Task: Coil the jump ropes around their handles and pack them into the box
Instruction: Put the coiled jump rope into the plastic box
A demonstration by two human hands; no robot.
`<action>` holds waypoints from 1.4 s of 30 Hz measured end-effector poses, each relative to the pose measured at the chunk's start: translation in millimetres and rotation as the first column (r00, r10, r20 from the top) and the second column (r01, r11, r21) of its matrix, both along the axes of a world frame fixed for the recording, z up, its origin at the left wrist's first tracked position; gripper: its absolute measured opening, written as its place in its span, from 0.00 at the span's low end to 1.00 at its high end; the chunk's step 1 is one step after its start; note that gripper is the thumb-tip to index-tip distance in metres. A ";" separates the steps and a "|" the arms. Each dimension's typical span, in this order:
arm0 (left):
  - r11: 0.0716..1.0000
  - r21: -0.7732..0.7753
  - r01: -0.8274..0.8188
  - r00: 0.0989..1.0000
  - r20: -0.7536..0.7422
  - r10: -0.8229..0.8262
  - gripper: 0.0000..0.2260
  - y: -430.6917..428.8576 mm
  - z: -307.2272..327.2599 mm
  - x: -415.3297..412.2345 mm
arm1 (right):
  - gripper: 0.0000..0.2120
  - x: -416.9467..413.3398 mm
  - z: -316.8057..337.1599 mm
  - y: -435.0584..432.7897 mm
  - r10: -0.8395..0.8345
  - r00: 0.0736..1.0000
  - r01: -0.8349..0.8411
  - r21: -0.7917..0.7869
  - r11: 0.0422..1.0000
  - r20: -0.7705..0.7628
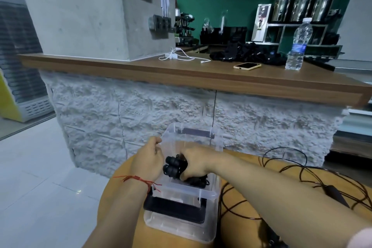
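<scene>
A clear plastic box (209,195) with black clip handles stands on a round wooden table (241,203). My right hand (196,165) reaches into the box and grips a coiled black jump rope (173,165), whose two handle ends point left. More black rope (198,182) lies at the bottom of the box under that hand. My left hand (149,159) holds the box's left rim, with a red string around the wrist. Another black jump rope (302,177) lies loose and uncoiled on the table to the right of the box, with one handle (338,195) showing.
A rough stone-faced counter with a wooden top (201,74) rises just behind the table. On it sit a phone (247,66), a water bottle (298,46), a white charger cable (177,57) and black cloth items (247,52). Tiled floor lies to the left.
</scene>
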State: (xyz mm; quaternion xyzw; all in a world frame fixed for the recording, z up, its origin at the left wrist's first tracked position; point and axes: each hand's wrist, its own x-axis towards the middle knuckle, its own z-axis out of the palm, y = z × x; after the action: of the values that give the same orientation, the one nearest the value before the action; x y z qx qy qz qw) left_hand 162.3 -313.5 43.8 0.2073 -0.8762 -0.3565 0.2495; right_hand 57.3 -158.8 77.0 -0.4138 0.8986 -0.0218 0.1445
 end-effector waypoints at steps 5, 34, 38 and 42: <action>0.998 -0.061 0.023 0.999 0.029 -0.021 0.15 -3.4 -5.5 -2.5 | 0.28 -6.3 -25.6 -25.2 0.048 0.998 -0.054 0.166 0.985 0.040; 0.984 -0.176 0.015 0.997 0.083 0.000 0.18 3.2 -8.2 -0.5 | 0.07 -4.7 -51.8 -52.1 0.317 0.940 -0.218 0.496 0.841 -0.125; 0.981 -0.193 -0.001 0.995 0.101 0.020 0.17 5.1 -8.0 0.3 | 0.14 0.1 -55.2 -57.3 0.376 0.918 -0.258 0.526 0.811 -0.130; 0.980 -0.201 -0.004 0.994 0.103 0.025 0.17 6.3 -8.3 -0.4 | 0.14 -5.8 -62.6 -54.1 0.387 0.919 -0.278 0.565 0.777 -0.081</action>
State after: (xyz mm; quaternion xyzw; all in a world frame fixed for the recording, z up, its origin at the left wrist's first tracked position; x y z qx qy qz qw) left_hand 161.9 -307.2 35.5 0.2056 -0.9181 -0.2531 0.2254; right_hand 51.5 -212.9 14.4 -0.5085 0.7894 0.2992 0.1696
